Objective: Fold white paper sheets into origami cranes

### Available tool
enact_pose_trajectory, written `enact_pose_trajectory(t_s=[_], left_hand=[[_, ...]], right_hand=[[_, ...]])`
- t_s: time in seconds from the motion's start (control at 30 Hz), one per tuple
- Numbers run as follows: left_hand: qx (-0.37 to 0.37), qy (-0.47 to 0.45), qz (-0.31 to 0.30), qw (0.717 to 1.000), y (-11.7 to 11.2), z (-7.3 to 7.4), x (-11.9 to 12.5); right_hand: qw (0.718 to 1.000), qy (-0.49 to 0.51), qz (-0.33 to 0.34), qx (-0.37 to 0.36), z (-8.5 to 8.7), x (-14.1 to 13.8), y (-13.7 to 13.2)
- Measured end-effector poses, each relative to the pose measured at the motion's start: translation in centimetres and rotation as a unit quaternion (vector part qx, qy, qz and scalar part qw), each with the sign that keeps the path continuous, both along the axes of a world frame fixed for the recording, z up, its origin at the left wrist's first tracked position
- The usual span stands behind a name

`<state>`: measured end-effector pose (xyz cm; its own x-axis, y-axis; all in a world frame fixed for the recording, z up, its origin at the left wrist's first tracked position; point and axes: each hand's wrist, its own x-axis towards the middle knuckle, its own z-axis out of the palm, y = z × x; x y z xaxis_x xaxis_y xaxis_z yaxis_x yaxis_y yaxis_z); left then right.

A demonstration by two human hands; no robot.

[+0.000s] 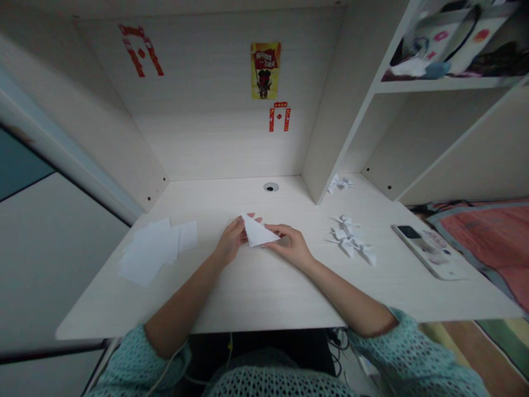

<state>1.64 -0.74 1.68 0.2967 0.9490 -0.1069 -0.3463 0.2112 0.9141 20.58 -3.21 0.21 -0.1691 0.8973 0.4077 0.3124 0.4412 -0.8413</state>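
A white sheet of paper folded into a triangle [258, 231] is held between my two hands, just above the middle of the desk. My left hand [232, 238] grips its left corner, with some fingers behind the paper. At the right corner, my right hand [292, 243] pinches the paper between thumb and fingers. Loose white paper sheets [151, 251] lie overlapping on the desk to the left. On the right, several small folded paper figures [349, 238] with pointed ends lie in a cluster.
A phone [427, 251] lies at the desk's right side. More folded paper figures [341, 183] sit behind the upright divider [330, 138]. A round cable hole [271, 187] is near the back panel. Beyond the right edge lies a red cloth [487, 237].
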Motion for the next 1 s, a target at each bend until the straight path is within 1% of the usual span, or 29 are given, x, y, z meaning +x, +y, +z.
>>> enact_pose_trajectory(t_s=[0.1, 0.27, 0.33, 0.43, 0.57, 0.63, 0.73, 0.8, 0.87, 0.93, 1.0], left_hand=[[-0.005, 0.003, 0.005, 1.0, 0.0, -0.1, 0.1], [0.001, 0.016, 0.006, 1.0, -0.1, -0.1, 0.2], [0.005, 0.027, 0.008, 1.0, 0.0, -0.2, 0.2], [0.018, 0.062, 0.015, 0.998, 0.2, -0.5, 0.2], [0.03, 0.132, 0.03, 0.99, 0.3, -0.7, 0.2], [0.048, 0.159, 0.022, 0.986, 0.1, -0.7, 0.3], [0.09, 0.193, -0.012, 0.977, -0.3, -0.8, 0.5], [0.103, 0.219, -0.03, 0.97, -0.5, -0.9, 0.6], [0.103, 0.255, -0.032, 0.961, -0.5, -1.1, 0.6], [0.101, 0.293, -0.032, 0.95, -0.4, -1.3, 0.5], [0.104, 0.316, -0.047, 0.942, -0.1, -1.4, 0.2]], right_hand=[[1.0, 0.004, -0.004, -0.001, -0.3, 0.2, 0.1], [0.998, 0.051, 0.0, -0.049, -0.5, 0.1, 0.2], [0.996, 0.057, -0.011, -0.061, -0.4, 0.1, 0.2], [0.997, 0.005, -0.064, -0.049, -0.5, 0.2, 0.1], [0.989, -0.071, -0.126, -0.021, -0.6, 0.5, 0.1], [0.986, -0.081, -0.142, -0.02, -0.6, 0.5, 0.0], [0.987, -0.084, -0.139, -0.02, -0.5, 0.2, 0.0], [0.988, -0.074, -0.129, -0.025, -0.5, 0.1, 0.0], [0.99, -0.048, -0.122, -0.043, -0.6, 0.0, 0.1], [0.99, -0.006, -0.117, -0.076, -0.9, 0.1, 0.4], [0.986, 0.04, -0.104, -0.12, -1.2, 0.2, 0.7]])
